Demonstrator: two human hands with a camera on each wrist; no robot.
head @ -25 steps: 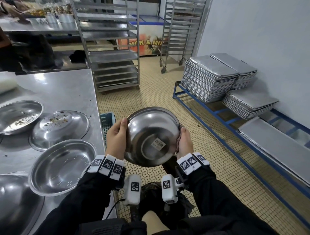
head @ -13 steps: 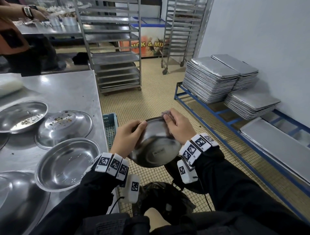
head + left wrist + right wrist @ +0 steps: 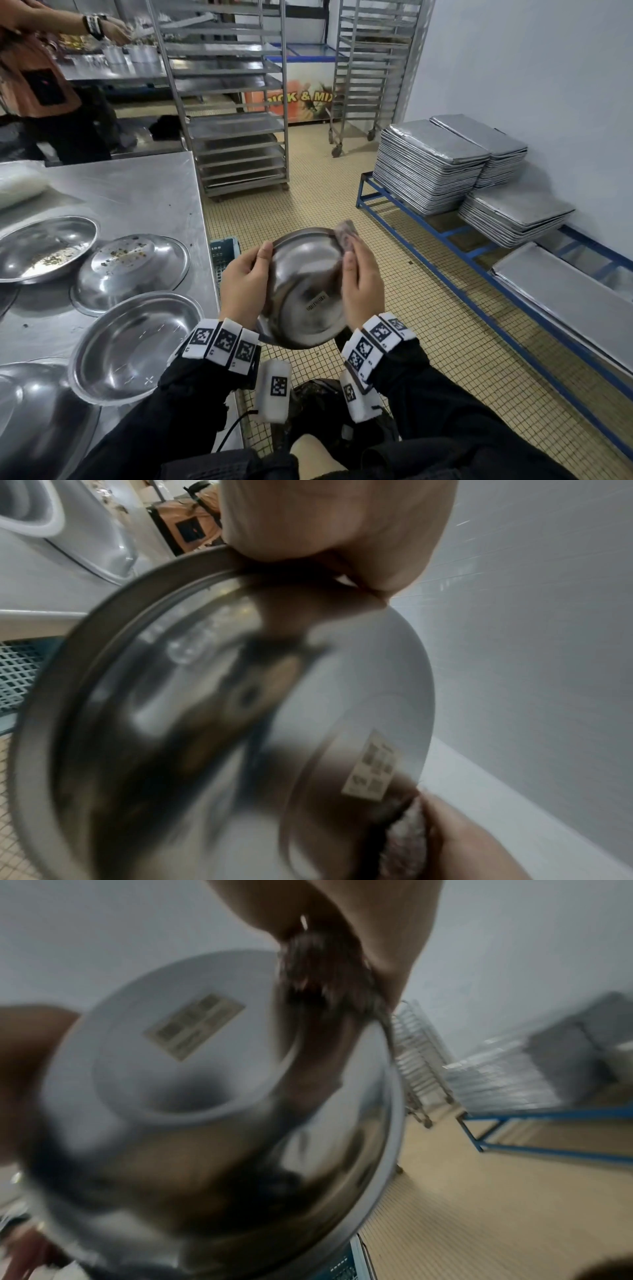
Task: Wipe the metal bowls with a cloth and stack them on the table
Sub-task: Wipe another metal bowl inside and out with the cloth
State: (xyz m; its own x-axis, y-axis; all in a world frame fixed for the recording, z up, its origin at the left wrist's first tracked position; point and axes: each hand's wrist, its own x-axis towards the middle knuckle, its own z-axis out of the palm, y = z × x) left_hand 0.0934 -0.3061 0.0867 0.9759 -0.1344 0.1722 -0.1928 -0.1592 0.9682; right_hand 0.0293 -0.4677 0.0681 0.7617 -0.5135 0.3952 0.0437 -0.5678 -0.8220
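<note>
From the head view, our left hand (image 3: 244, 284) grips the bowl (image 3: 305, 291) off the worktop (image 3: 137, 192) edge while our right hand (image 3: 359, 284) presses the cloth (image 3: 346, 231) on its rim; four bowls (two crumbed) lie unstacked. Both wrist views show its labelled underside, blurred. We judge most work remains.

Glossy polished metal bowl (image 3: 305, 291) with paper sticker (image 3: 317, 303), nubbly fabric cloth (image 3: 346, 233), brushed steel table (image 3: 137, 195)

Metal bowl (image 3: 305, 291), base tilted toward the viewer with a barcode label, is held off the table; cloth (image 3: 346, 233) is pressed on its upper right rim.
</note>
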